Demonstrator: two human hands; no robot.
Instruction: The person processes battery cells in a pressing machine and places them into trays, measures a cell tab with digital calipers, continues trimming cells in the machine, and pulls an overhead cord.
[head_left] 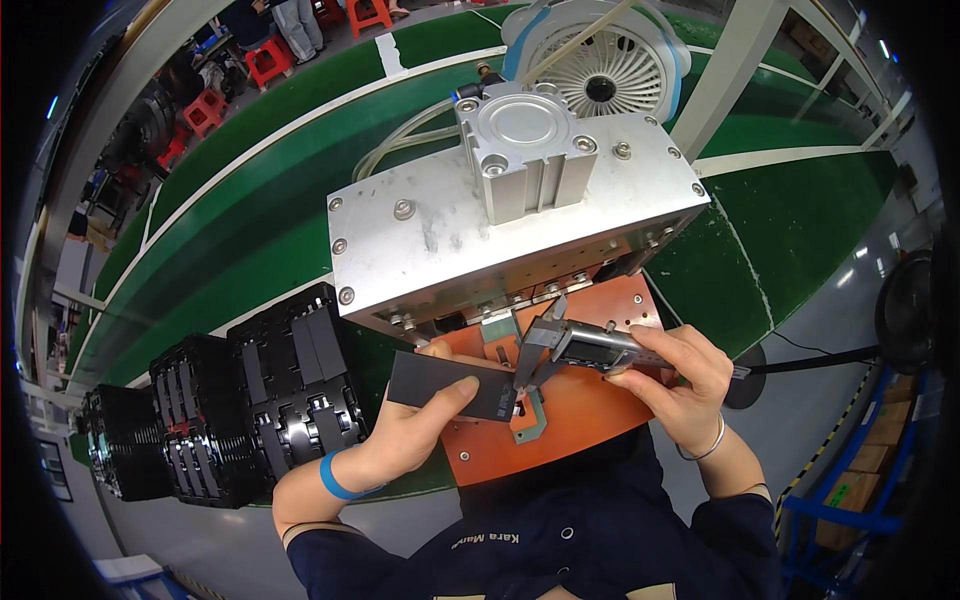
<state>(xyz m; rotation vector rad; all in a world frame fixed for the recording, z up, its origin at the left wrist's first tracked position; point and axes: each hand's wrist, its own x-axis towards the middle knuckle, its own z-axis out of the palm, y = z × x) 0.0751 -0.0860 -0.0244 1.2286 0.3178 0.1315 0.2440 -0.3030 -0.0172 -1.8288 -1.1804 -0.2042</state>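
My left hand grips a flat black rectangular block, its thumb lying across the face. In my right hand is a digital caliper, pinched between thumb and fingers. The caliper's jaws meet the right end of the black block; whether they clamp it I cannot tell. Both things are held above an orange base plate. A grey-green metal fixture on that plate is partly covered by the block and the jaws.
A silver press housing with an air cylinder on top stands just beyond my hands. Stacks of black trays line the left of the green table. A white fan stands behind the press. Blue shelving with cardboard boxes is at right.
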